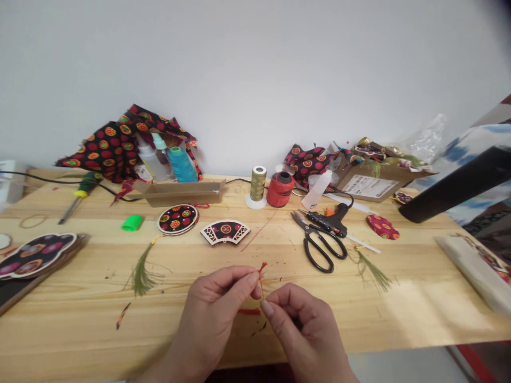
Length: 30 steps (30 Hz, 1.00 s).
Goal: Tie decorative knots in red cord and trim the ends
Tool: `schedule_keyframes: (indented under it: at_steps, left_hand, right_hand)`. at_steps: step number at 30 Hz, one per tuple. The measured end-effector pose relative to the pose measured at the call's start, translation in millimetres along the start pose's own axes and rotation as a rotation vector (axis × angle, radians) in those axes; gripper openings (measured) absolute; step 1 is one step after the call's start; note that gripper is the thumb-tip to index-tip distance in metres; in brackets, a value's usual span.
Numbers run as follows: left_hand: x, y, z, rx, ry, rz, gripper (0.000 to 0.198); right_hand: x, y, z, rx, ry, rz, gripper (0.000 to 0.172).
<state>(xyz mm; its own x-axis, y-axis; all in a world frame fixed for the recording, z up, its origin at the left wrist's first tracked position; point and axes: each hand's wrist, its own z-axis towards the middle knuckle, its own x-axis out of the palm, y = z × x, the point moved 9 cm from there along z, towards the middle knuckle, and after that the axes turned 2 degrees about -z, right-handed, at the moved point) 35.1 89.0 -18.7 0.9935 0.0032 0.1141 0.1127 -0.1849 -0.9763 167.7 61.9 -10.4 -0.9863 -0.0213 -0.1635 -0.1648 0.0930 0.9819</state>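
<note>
My left hand (209, 314) and my right hand (303, 330) meet above the wooden table (399, 308), near its front edge. Between their fingertips is a short, frayed red thread (262, 279), pinched by both hands. A loose red strip (249, 311) lies on the table just below them. To the left of my hands rests a green feathery tassel (141, 274), and a similar tassel (373, 272) lies to the right. A fan-shaped wooden ornament (225, 231) sits farther ahead.
Black-handled scissors (321, 244) and a glue gun (329, 221) lie ahead right. Behind stand spools of olive (258, 183), red (280, 189) and blue (182, 165) thread. A round ornament (178, 219), patterned fabric (107, 141) and a cardboard box (179, 192) crowd the back.
</note>
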Motion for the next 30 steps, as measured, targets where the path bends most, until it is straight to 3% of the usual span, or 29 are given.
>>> schedule_keyframes:
  at_steps: [13, 19, 23, 27, 30]
  left_hand:
    - [-2.6, 3, 0, 0.003, -0.018, 0.051, 0.014]
    - [-4.3, 5, 1, -0.020, -0.039, 0.063, 0.015]
    - [-6.2, 11, 2, -0.124, -0.085, -0.035, 0.013]
    - [-0.3, 22, 4, -0.246, -0.058, -0.207, 0.021]
    - [-4.6, 25, 7, -0.251, -0.077, -0.174, 0.022]
  right_hand:
    - [4, 5, -3, -0.092, 0.008, -0.176, 0.022]
    - [8, 8, -4, -0.203, 0.018, -0.261, 0.021]
    - [8, 18, -6, -0.396, -0.042, -0.377, 0.016]
    - [14, 31, -10, -0.593, -0.039, -0.486, 0.015]
    - [17, 41, -13, -0.710, -0.033, -0.613, 0.015]
